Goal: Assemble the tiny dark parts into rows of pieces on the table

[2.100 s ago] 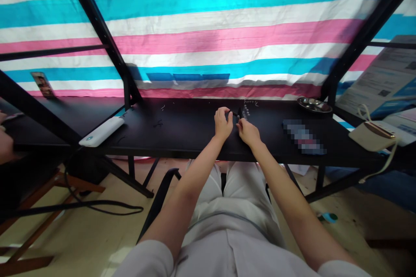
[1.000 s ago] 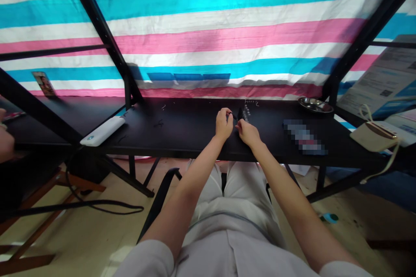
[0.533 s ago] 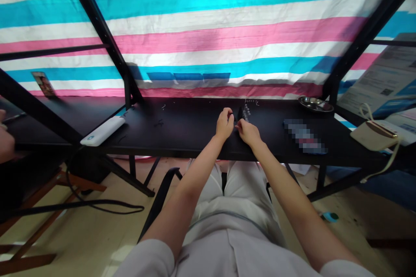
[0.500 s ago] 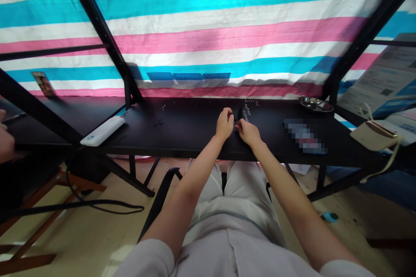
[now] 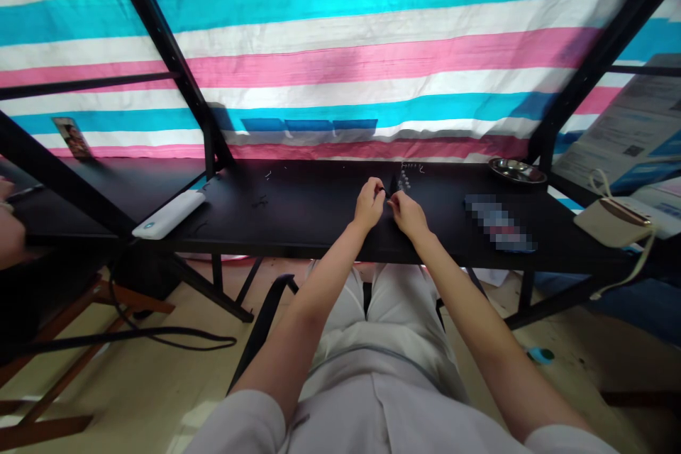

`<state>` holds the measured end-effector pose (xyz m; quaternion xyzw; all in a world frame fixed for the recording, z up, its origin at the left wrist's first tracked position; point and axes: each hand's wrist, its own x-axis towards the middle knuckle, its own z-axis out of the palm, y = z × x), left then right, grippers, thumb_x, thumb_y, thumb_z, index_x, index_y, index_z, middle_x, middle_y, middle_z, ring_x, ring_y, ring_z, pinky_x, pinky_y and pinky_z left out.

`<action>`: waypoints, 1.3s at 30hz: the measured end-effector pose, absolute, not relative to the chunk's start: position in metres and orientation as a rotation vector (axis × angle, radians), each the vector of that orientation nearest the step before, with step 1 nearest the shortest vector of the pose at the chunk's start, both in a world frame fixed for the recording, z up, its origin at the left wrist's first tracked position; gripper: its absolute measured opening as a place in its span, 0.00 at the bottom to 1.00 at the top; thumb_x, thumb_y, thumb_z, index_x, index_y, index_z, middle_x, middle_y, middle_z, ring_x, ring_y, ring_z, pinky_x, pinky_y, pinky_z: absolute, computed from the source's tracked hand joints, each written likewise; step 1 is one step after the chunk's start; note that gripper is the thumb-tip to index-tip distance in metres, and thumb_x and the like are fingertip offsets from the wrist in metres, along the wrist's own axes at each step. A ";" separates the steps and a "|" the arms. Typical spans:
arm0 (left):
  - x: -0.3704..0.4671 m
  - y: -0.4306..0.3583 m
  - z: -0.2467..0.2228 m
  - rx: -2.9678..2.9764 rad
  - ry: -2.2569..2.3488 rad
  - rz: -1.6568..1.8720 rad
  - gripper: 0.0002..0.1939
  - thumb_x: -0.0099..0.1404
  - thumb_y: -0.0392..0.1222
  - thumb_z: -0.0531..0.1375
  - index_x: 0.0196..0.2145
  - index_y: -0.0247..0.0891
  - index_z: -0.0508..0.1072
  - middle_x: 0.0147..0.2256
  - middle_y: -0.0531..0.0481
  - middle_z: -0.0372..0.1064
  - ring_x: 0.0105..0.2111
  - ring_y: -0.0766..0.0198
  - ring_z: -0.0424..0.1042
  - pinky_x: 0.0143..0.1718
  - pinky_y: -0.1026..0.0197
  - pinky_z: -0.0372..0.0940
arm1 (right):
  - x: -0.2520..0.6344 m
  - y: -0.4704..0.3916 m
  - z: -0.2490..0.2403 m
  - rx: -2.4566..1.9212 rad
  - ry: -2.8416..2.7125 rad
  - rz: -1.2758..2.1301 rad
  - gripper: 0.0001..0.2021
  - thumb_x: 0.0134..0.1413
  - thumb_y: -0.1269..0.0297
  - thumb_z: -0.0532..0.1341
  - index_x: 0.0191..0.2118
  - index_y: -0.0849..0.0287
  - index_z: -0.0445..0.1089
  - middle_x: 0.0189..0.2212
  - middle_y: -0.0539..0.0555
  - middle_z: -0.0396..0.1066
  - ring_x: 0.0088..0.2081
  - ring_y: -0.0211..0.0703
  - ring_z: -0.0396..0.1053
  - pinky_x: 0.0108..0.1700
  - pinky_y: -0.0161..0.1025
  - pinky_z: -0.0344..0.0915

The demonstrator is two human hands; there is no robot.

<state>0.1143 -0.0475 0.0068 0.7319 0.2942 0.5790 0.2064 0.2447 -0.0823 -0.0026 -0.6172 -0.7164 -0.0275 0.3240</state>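
Observation:
Over the black table (image 5: 308, 227), my left hand (image 5: 369, 203) pinches a small dark piece that shows at its fingertips. My right hand (image 5: 407, 213) is closed close beside it, its fingertips almost touching that piece; what it grips is too small to make out. Just behind my right hand lies a dark object (image 5: 394, 183), partly hidden. Several small clear pieces (image 5: 405, 179) form a bent row next to it. Thin dark bits (image 5: 260, 202) and small pale bits (image 5: 268, 175) lie on the table to the left.
A white power bank-like device (image 5: 170, 216) lies at the left. To the right are a metal dish (image 5: 517, 171), a blurred-out flat item (image 5: 500, 225) and a beige bag (image 5: 611, 222). Another person's hand (image 5: 9, 230) is at the far left. Black frame posts flank the table.
My hands have come slightly closer together at the fingertips. The dark piece between them shows a little more. At the far left, the other person's hand has shifted slightly.

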 end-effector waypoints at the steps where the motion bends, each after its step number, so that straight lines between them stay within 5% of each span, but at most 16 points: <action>1: 0.115 -0.048 0.007 2.058 0.816 1.596 0.03 0.61 0.35 0.50 0.34 0.39 0.61 0.32 0.51 0.60 0.33 0.65 0.62 0.38 0.61 0.59 | 0.244 -0.082 -0.003 -1.585 -1.868 -0.068 0.09 0.60 0.62 0.50 0.40 0.58 0.65 0.34 0.57 0.72 0.31 0.44 0.68 0.31 0.36 0.54; 34: 0.116 -0.047 0.007 2.017 0.899 1.547 0.04 0.64 0.38 0.50 0.38 0.40 0.61 0.33 0.51 0.64 0.32 0.67 0.66 0.37 0.63 0.61 | 0.244 -0.082 -0.001 -1.400 -1.782 0.028 0.10 0.57 0.59 0.52 0.38 0.58 0.66 0.33 0.57 0.72 0.34 0.45 0.69 0.37 0.38 0.60; 39: 0.117 -0.049 0.009 1.985 0.993 1.511 0.07 0.63 0.39 0.52 0.41 0.40 0.62 0.27 0.55 0.64 0.27 0.68 0.66 0.33 0.64 0.61 | 0.242 -0.084 0.000 -1.446 -1.772 0.046 0.11 0.57 0.57 0.52 0.36 0.58 0.66 0.29 0.55 0.72 0.30 0.44 0.68 0.35 0.37 0.60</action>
